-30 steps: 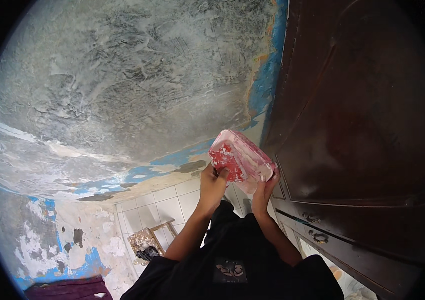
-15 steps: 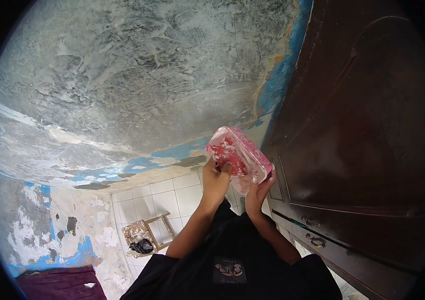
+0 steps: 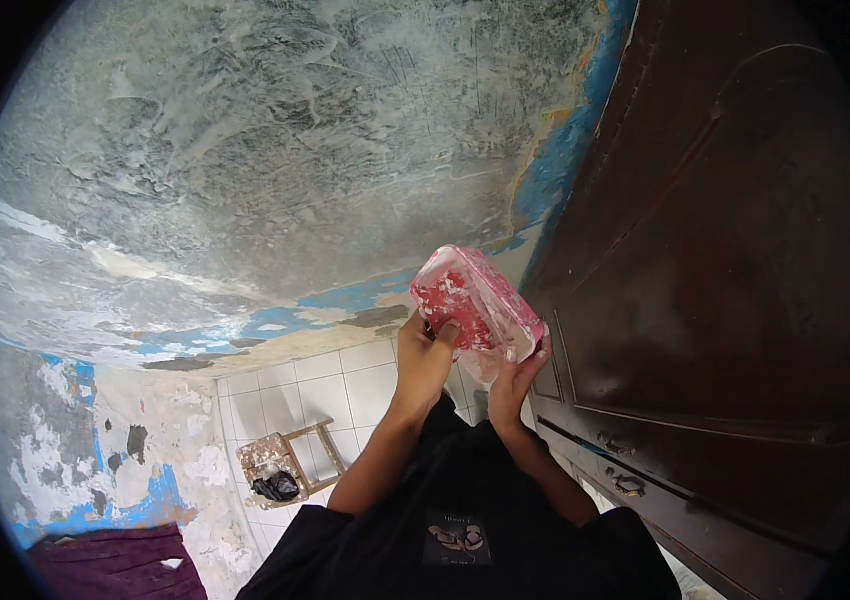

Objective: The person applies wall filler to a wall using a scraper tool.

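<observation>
A pink plastic tub (image 3: pixel 498 281) smeared with white paste is tilted up in front of me, its open side facing me. My right hand (image 3: pixel 515 384) grips its lower right corner. My left hand (image 3: pixel 424 356) is closed on a flat red scraper (image 3: pixel 458 308) streaked with white, the thumb pressed on its face. The scraper lies over the tub's inside. The left fingers behind it are hidden, so I cannot tell whether they touch the tub too.
Ahead stands a patchy grey wall (image 3: pixel 275 150) with blue paint remnants. A dark wooden cabinet (image 3: pixel 725 250) is close on the right. At lower left, a paste-spattered wooden stool (image 3: pixel 267 457) with a black plastic bag (image 3: pixel 277 487) stands on white floor tiles (image 3: pixel 370 391). Purple cloth (image 3: pixel 120 568) lies further left.
My hands, the tub and the scraper have shifted very slightly up and left in the picture. The hold of both hands looks the same.
</observation>
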`<control>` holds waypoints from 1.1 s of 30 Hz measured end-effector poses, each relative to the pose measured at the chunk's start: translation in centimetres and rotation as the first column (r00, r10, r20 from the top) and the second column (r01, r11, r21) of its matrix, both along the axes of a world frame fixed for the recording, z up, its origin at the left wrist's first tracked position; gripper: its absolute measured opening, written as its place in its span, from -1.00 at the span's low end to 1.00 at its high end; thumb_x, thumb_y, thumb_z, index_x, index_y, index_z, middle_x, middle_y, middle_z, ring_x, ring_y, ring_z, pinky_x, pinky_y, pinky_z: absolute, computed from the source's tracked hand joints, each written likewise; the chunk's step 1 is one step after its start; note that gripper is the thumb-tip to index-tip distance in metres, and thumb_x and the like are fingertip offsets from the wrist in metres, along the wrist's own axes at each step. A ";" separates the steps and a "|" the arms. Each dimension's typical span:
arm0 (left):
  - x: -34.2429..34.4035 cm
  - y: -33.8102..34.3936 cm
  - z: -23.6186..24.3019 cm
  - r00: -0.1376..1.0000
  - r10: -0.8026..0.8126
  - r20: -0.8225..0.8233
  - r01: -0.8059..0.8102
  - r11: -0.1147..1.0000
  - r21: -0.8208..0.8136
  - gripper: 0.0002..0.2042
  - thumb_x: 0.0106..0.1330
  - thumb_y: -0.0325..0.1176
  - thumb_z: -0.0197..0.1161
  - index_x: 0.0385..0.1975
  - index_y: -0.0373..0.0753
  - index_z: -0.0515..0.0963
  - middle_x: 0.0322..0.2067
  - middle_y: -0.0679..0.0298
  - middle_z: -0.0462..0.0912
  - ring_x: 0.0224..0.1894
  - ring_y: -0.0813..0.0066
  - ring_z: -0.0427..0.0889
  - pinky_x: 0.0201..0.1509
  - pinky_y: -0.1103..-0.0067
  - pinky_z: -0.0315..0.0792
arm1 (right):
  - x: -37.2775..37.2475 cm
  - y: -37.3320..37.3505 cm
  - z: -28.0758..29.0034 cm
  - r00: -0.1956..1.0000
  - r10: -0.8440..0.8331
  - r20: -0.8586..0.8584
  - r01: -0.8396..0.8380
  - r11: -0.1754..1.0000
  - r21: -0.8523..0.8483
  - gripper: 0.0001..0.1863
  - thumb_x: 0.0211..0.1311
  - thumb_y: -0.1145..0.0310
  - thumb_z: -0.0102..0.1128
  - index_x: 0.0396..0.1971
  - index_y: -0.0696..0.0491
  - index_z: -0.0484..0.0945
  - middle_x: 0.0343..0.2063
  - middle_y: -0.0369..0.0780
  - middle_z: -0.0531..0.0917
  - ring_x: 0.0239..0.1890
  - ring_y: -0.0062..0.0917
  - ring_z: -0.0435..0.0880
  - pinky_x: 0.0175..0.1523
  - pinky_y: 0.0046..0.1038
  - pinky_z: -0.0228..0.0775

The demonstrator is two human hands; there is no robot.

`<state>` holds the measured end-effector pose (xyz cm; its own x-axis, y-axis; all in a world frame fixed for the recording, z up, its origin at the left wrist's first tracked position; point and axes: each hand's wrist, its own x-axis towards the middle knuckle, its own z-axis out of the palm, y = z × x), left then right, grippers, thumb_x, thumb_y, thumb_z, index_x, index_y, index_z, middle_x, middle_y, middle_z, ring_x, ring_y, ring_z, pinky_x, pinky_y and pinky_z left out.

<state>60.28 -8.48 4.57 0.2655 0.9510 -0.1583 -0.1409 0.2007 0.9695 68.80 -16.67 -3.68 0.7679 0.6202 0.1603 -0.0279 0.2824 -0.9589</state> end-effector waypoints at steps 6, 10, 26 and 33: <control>0.1 0.1 -1.1 0.999 -0.021 0.025 0.021 1.000 0.011 -0.81 0.33 -0.59 0.15 -0.09 -0.38 0.56 -0.27 0.29 0.65 -0.30 0.62 0.54 -0.24 0.62 0.41 | -0.1 -0.1 -0.2 0.999 -0.016 0.039 0.017 1.000 -0.021 -0.25 0.47 0.27 0.03 0.44 0.17 -0.17 0.33 0.05 0.14 0.40 -0.24 0.17 0.49 -0.17 -0.07; -0.3 -0.1 -0.4 1.000 -0.021 0.009 0.021 1.000 -0.015 -0.78 0.33 -0.59 0.16 -0.05 -0.39 0.55 -0.23 0.27 0.67 -0.25 0.59 0.58 -0.17 0.60 0.43 | 0.0 -0.2 0.3 0.999 -0.012 0.043 0.013 1.000 -0.021 -0.25 0.48 0.27 0.02 0.44 0.17 -0.17 0.34 0.04 0.14 0.41 -0.24 0.17 0.49 -0.17 -0.07; -4.4 3.8 6.2 0.959 -0.157 0.235 0.167 0.986 -0.025 -0.75 0.37 -0.60 0.19 0.03 -0.38 0.53 -0.09 0.25 0.69 -0.08 0.54 0.65 0.03 0.59 0.48 | 1.1 0.9 -0.6 0.983 -0.075 -0.167 0.059 0.993 -0.101 -0.30 0.53 0.12 -0.01 0.41 0.21 -0.04 0.32 -0.01 0.16 0.42 -0.30 0.13 0.51 -0.24 -0.08; -4.8 11.0 25.0 0.932 -0.047 -0.360 0.264 0.766 0.586 -0.82 0.47 -0.36 0.24 -0.11 -0.34 0.61 -0.36 0.38 0.69 -0.34 0.74 0.54 -0.26 0.66 0.44 | 0.9 0.8 -2.0 0.963 -0.037 -0.267 0.042 0.999 0.014 -0.36 0.54 0.15 -0.04 0.41 0.15 0.00 0.31 -0.05 0.20 0.40 -0.31 0.20 0.49 -0.23 0.01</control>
